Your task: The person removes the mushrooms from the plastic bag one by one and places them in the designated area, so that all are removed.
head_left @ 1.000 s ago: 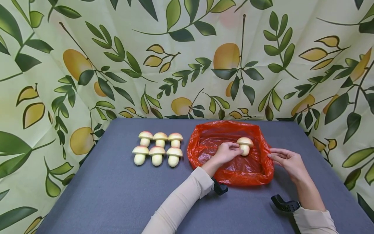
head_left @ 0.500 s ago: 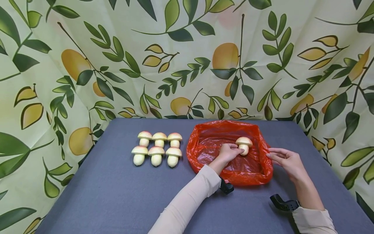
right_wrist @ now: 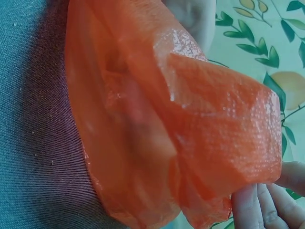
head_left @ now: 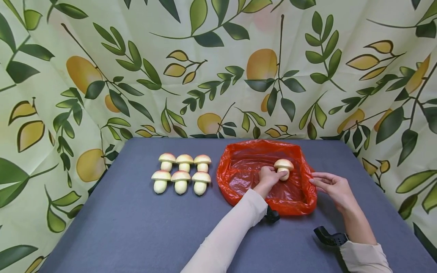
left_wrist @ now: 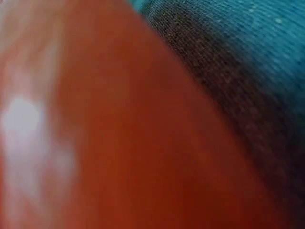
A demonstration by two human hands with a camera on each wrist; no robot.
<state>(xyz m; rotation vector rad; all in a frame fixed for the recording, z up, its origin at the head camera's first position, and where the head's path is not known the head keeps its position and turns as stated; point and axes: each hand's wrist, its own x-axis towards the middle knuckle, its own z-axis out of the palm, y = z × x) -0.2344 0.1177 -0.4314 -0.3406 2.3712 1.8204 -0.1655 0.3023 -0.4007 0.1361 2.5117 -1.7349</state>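
A red plastic bag (head_left: pixel 297 209) lies with its mouth spread wide and its rim rolled back. Inside, toward its right part, is a toy-like mushroom (head_left: pixel 284 164) with a pale cap, cap upward. My left hand (head_left: pixel 269 177) reaches in over the front rim and pinches the mushroom's stem, thumb in front. At the bag's right side, my right hand (head_left: pixel 336 189) holds the rim between thumb and fingers; the right wrist view has its fingers (right_wrist: pixel 246 205) against the bag's edge. Blurred red plastic (left_wrist: pixel 133 124) fills most of the left wrist view, hiding the left hand there.
Several similar mushrooms stand in two rows left of the bag, among them a front one (head_left: pixel 201 182) and a back one (head_left: pixel 167 162). All rests on a grey-blue table (head_left: pixel 136 227). Behind hangs a leaf-and-fruit patterned cloth (head_left: pixel 218 76).
My left forearm has swung to the right, and the left hand has turned slightly at the stem. The mushroom stays in place in the bag. My right hand keeps its hold on the rim.
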